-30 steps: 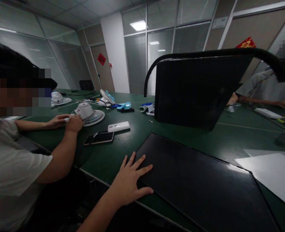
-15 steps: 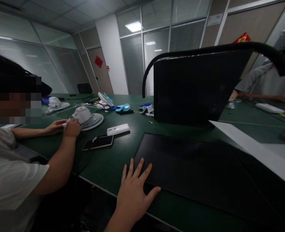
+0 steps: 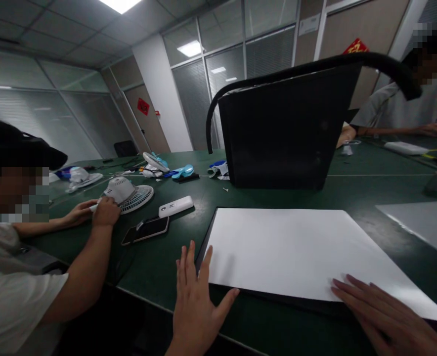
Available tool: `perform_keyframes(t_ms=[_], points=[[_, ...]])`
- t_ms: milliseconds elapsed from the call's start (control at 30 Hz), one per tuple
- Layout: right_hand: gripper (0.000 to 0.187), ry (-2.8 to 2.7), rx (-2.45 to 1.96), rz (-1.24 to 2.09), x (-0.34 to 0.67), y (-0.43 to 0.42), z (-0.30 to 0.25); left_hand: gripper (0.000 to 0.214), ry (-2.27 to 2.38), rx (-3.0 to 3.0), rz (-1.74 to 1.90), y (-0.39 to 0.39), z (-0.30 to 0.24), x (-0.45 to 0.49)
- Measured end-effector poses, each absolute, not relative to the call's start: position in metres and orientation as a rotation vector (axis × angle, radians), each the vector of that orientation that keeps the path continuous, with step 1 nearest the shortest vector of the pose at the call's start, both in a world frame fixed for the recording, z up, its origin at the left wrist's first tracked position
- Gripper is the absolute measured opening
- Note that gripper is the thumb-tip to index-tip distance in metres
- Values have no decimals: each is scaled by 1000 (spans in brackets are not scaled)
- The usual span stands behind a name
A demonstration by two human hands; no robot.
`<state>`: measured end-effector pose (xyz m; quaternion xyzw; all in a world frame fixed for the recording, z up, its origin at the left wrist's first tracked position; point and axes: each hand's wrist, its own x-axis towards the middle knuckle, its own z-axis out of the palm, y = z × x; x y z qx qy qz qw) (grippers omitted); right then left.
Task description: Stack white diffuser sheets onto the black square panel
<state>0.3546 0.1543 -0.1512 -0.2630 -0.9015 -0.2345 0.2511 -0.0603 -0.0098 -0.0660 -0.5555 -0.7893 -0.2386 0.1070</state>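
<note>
A large white sheet (image 3: 278, 247) lies flat over a thin black panel (image 3: 292, 302), whose dark edge shows along the left and front. My left hand (image 3: 198, 294) is open with its fingers spread at the sheet's left edge. Over the front right part of the sheet lies my right hand (image 3: 389, 314), fingers stretched out flat, with nothing gripped. Behind the sheet a large black box-like thing (image 3: 281, 133) stands upright, with a thick black tube (image 3: 307, 66) arching over its top.
On the green table (image 3: 177, 222) at left are a phone (image 3: 146, 231) and a white power bank (image 3: 176, 206). A person at left handles a white fan (image 3: 127, 195). Another white sheet (image 3: 426, 222) lies at right. Another person (image 3: 400, 109) sits beyond it.
The white sheet, tilted at the right before, now covers the black panel. My right hand has come into view on it. My left hand stays near the left edge; the view has shifted slightly.
</note>
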Motion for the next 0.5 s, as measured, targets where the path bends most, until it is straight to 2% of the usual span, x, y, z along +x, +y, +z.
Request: perform_keyframes(t_ms=[67, 133, 333, 500], points=[[71, -2428, -700, -619, 351, 152, -147, 63, -2384, -1715, -595, -7, -63, -62], [69, -2431, -702, -578, 350, 149, -145, 55, -2435, -1748, -530, -6, -61, -63], [50, -2452, -657, -444, 343, 146, -130, 64, -2477, -1702, -433, -3, -65, -64], [47, -2411, -627, -325, 332, 141, -117, 67, -2517, -1698, -411, -2, -69, -66]])
